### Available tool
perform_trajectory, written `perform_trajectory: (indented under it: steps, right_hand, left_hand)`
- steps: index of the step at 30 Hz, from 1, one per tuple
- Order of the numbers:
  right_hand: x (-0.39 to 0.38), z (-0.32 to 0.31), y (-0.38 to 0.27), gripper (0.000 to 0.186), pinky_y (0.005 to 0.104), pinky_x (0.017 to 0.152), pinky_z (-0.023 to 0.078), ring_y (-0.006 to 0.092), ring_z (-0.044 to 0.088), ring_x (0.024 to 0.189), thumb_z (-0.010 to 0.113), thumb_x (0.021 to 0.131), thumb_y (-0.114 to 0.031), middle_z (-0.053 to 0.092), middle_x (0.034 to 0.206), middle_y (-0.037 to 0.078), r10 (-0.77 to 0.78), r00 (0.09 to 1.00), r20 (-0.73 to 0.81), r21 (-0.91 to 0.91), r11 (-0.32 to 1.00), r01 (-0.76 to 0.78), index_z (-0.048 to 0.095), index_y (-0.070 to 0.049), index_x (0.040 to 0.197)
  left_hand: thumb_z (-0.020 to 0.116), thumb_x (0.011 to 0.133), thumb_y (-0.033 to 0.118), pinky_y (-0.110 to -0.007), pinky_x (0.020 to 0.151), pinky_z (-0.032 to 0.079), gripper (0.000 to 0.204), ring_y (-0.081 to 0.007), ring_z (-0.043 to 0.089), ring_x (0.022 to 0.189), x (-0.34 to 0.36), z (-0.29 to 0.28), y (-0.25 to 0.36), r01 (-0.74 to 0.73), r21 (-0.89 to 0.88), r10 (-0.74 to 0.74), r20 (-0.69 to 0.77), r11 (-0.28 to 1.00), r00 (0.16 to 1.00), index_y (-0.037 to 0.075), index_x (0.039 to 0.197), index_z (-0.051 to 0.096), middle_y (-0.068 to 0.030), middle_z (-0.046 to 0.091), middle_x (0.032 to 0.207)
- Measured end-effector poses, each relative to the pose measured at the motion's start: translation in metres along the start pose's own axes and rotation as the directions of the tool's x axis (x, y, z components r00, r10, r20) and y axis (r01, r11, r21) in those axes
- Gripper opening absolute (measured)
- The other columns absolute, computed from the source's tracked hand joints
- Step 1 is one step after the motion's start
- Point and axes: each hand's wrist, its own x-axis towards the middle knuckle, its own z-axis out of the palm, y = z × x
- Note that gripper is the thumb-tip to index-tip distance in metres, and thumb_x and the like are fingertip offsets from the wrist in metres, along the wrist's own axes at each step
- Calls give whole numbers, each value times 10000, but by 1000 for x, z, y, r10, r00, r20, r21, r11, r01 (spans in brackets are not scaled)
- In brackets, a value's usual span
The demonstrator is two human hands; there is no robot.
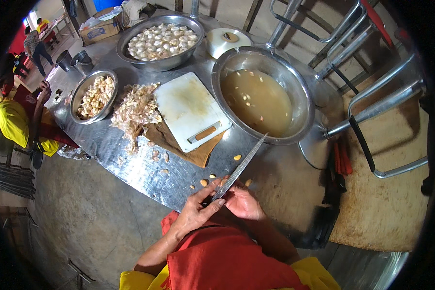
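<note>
The knife blade (241, 167) is streaky metal, the table (135, 169) glossy metal, the brown cloth (203, 154) matt

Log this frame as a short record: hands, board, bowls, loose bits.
Left hand: grips a knife
Right hand: beside the knife, grip unclear
Cutting board: white, partly on a brown cloth
Small bowl: garlic cloves
Back bowl: white bulbs
Right bowl: cloudy water, a few cloves
Loose on table: peels heaped left of the board, some cloves near the hands
</note>
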Motion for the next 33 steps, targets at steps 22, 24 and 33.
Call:
perform_trajectory:
  steps: [22,24,33]
  right_hand:
    - [7,1,24,177,369,852,571,219,695,937,639,966,-106,698,1093,106,-255,966,34,-73,964,256,667,-61,1136]
    - [7,4,30,157,374,850,570,223,693,939,636,965,-81,697,1085,111,-346,938,28,-109,932,347,661,-59,1119]
    - [13,23,22,161,321,808,522,177,661,864,607,982,-51,696,1037,88,-507,861,38,-306,814,493,635,-50,1140]
  left_hand:
    - [702,966,177,-224,727,456,550,-62,519,802,-6,3,-7,-12,-131,4,-62,991,998,59,1468,512,28,619,930]
    - [700,969,178,-212,669,439,534,-50,511,755,-5,4,-7,22,-214,-36,-61,977,997,73,1462,524,26,617,892]
    - [677,976,224,-225,486,406,505,-97,541,608,5,-3,-5,139,-683,-137,57,717,989,56,1433,540,-21,610,833]
